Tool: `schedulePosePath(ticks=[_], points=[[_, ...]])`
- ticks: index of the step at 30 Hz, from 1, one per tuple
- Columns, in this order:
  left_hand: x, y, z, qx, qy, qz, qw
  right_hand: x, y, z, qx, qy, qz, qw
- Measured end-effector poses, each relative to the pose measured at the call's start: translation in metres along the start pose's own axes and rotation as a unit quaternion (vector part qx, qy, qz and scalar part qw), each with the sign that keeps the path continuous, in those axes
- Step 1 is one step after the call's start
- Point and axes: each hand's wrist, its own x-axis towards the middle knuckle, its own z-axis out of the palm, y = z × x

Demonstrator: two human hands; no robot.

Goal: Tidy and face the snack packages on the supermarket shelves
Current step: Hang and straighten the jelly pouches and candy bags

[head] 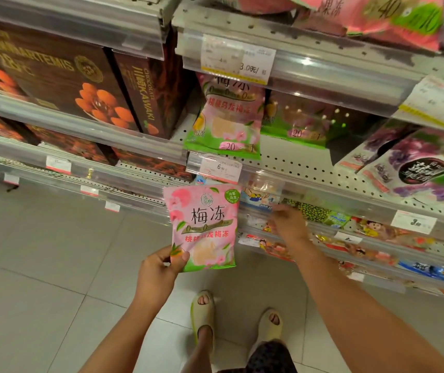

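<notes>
The left hand [159,273] pinches a pink snack packet [204,227] by its lower left corner, thumb on the front and fingers curled behind, so the packet stands upright above the fingers, in the air in front of the shelves. The right hand [289,220] reaches to a lower shelf [323,230] of small sweets; its fingertips are blurred, so their grasp cannot be told. Above both hands, matching pink packets [226,117] stand on the perforated shelf [309,164].
</notes>
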Motion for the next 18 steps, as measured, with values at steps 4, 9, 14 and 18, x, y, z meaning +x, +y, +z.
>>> schedulePosePath(ticks=[4, 9, 14, 18], points=[[-0.005, 0.006, 0.010, -0.001, -0.061, 0.008, 0.998, -0.077, 0.010, -0.006, 0.031, -0.226, -0.037, 0.973], [-0.013, 0.020, 0.020, -0.001, -0.147, 0.022, 0.989, -0.129, 0.014, -0.016, 0.054, -0.222, -0.074, 0.971], [-0.016, 0.060, 0.033, 0.001, -0.163, 0.049, 0.985, -0.142, -0.003, -0.045, -0.010, -0.146, -0.146, 0.978], [-0.007, 0.107, 0.045, 0.011, -0.152, 0.096, 0.984, -0.144, -0.034, -0.072, 0.007, -0.059, -0.196, 0.979]])
